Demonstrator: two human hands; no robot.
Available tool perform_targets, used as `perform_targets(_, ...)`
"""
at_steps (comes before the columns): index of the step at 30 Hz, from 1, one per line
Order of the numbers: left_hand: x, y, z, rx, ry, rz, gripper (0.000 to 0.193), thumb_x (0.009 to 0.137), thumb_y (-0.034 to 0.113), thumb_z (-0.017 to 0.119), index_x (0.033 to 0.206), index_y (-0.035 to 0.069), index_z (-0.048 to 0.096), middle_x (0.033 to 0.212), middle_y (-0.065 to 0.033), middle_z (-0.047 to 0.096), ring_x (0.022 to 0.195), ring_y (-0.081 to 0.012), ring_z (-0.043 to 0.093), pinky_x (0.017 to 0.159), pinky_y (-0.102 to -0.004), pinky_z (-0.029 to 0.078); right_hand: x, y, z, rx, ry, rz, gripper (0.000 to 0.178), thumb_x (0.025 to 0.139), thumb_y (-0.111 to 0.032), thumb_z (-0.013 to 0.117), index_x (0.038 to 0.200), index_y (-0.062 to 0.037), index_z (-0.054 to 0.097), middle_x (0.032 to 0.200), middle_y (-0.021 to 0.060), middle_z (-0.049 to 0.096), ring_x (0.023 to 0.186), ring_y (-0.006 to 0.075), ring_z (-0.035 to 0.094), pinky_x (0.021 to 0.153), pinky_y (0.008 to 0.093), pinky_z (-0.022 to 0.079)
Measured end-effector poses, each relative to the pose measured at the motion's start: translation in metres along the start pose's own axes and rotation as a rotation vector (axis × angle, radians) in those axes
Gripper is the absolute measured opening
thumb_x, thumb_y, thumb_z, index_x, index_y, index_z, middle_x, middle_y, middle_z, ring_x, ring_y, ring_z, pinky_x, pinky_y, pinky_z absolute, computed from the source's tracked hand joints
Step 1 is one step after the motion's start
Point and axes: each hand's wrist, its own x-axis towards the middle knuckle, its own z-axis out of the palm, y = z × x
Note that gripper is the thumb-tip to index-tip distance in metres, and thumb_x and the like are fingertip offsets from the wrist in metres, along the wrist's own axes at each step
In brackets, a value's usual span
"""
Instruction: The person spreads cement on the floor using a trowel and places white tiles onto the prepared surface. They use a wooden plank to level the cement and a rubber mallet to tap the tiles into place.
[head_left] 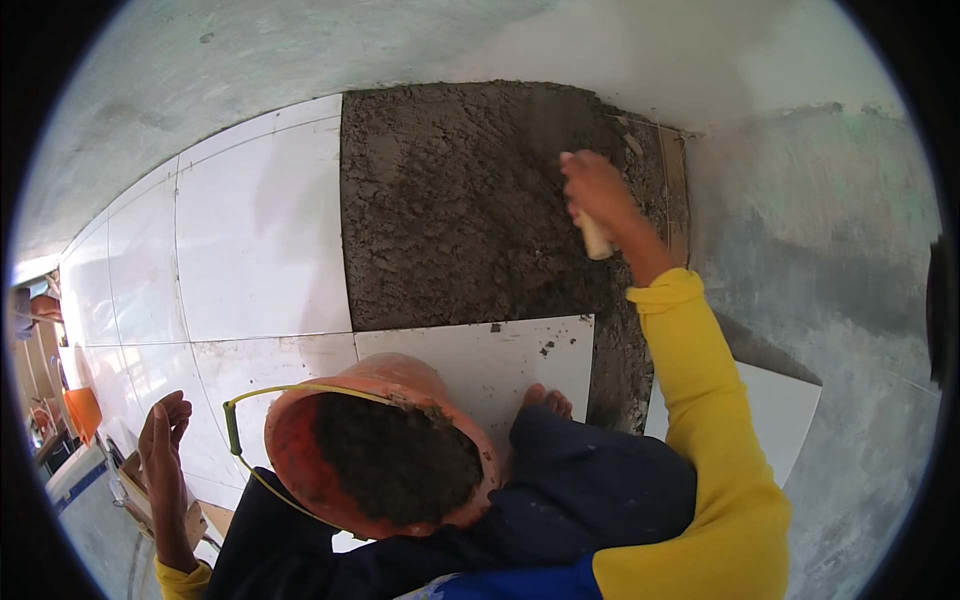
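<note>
My right hand (597,190) is closed round the pale handle of a trowel (597,240), over the right part of a bed of wet grey mortar (440,200). The trowel's blade blurs into the mortar and is hard to make out. My left hand (163,435) is raised at the lower left, holding nothing, its fingers loosely extended. Between my arms stands an orange bucket (285,440) with dark mortar (395,460) inside. Its thin yellow handle (232,425) leans to the left, with a green grip on it.
White floor tiles (260,230) lie left of the mortar and below it (470,355), with crumbs on the near one. A loose white tile (765,420) leans by the right wall (820,260). My bare foot (548,400) rests beside the bucket. An orange container (82,412) is at far left.
</note>
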Motion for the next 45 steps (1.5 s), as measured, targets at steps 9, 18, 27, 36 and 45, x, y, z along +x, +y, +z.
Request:
perform_targets(9,-0.001,0.009,0.006,-0.022,0.000,0.023,0.054,0.115,0.043,0.044,0.134,-0.002,0.066,0.117,-0.0140,0.071,0.116,-0.0222,0.066,0.111,-0.0381,0.048,-0.028,-0.035,0.073,-0.111,-0.128,-0.141,0.038,0.109,-0.037,0.051,0.116,-0.0007,0.060,0.081,0.0076,0.060,0.056,0.0169,0.060,0.051,0.0370,0.052)
perform_targets(18,-0.002,0.009,0.004,-0.023,0.021,0.016,0.051,0.115,0.041,0.046,0.135,-0.002,0.065,0.116,-0.0124,0.071,0.115,-0.0203,0.066,0.109,-0.0364,0.049,0.001,0.025,-0.002,0.251,0.136,-0.019,0.032,0.108,-0.033,0.052,0.117,-0.0025,0.059,0.083,0.0051,0.056,0.057,0.0149,0.057,0.050,0.0330,0.050)
perform_targets(27,-0.016,0.016,0.008,0.029,0.042,0.028,0.055,0.115,0.045,0.044,0.131,-0.002,0.067,0.118,-0.0156,0.072,0.117,-0.0239,0.067,0.111,-0.0399,0.048,-0.005,-0.051,0.103,-0.014,-0.180,-0.110,0.034,0.110,-0.033,0.050,0.114,0.0000,0.056,0.082,0.0071,0.056,0.058,0.0167,0.058,0.051,0.0358,0.050)
perform_targets(36,-0.026,0.006,0.006,-0.003,0.033,0.016,0.055,0.115,0.045,0.043,0.131,-0.002,0.067,0.118,-0.0156,0.072,0.118,-0.0235,0.067,0.112,-0.0401,0.048,-0.005,-0.083,0.169,-0.352,-0.391,-0.276,0.039,0.112,-0.036,0.047,0.111,0.0012,0.057,0.085,0.0175,0.065,0.068,0.0267,0.069,0.060,0.0426,0.056)
perform_targets(45,-0.026,0.010,0.005,0.020,0.056,0.009,0.055,0.115,0.044,0.043,0.131,-0.003,0.067,0.116,-0.0154,0.072,0.115,-0.0234,0.066,0.109,-0.0392,0.048,0.028,-0.051,0.127,-0.654,-0.221,-0.568,0.043,0.110,-0.040,0.051,0.121,-0.0008,0.062,0.100,0.0256,0.073,0.097,0.0473,0.070,0.085,0.0537,0.053)
